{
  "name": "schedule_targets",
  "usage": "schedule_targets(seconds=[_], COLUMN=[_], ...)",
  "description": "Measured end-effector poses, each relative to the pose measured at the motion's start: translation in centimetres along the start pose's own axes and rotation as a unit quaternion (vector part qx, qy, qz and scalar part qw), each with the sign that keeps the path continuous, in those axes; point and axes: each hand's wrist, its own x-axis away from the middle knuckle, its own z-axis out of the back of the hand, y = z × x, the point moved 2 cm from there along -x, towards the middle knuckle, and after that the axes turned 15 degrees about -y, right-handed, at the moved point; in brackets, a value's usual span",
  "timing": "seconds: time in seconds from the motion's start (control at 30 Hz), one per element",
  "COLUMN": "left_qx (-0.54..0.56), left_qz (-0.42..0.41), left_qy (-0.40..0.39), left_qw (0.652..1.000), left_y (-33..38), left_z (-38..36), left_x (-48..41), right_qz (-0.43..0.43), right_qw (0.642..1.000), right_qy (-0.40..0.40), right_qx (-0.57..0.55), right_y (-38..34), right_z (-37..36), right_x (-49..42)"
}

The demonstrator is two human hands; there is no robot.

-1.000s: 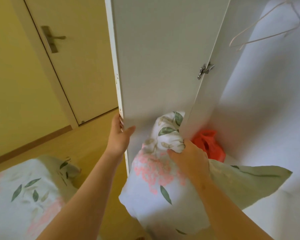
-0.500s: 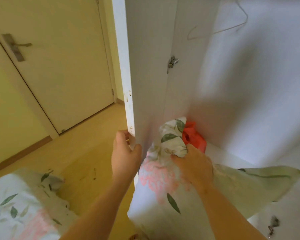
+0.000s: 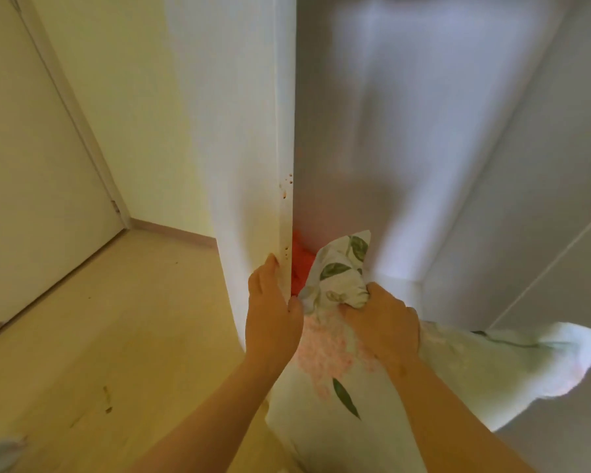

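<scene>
Since the floral pillow [image 3: 338, 421] seems bound for the wardrobe, the left hand [image 3: 272, 322] pinches the wardrobe door [image 3: 249, 131] edge at its 10 o'clock, bracing it open. The right hand [image 3: 382, 331], fingers clenched on its top corner, aims it toward the red bundle [image 3: 301, 264] at 12 o'clock.

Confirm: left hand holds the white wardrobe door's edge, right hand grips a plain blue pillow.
Wrong on the pillow: the head view shows it white with green leaves and pink blossoms. The left hand, wardrobe door and right hand are as stated.
</scene>
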Motion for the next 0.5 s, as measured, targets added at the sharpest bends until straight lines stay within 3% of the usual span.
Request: schedule_targets(seconds=[0.2, 0.33, 0.5], left_qx=[-0.152, -0.235, -0.257], left_qz=[-0.045, -0.050, -0.003], left_qy=[-0.154, -0.181, -0.186], left_qw=[0.975, 0.954, 0.948], left_y=[2.4, 3.8, 4.4], left_z=[-4.2, -7.1, -9.6], left_x=[-5.8, -10.1, -13.6], right_qz=[-0.071, -0.097, -0.114], right_qw=[0.996, 0.992, 0.988], right_qy=[0.047, 0.073, 0.088], right_qx=[-0.028, -0.043, -0.050], right_y=[3.5, 5.4, 6.8], right_z=[1.8, 2.8, 4.1], right_x=[-0.7, -1.8, -3.2])
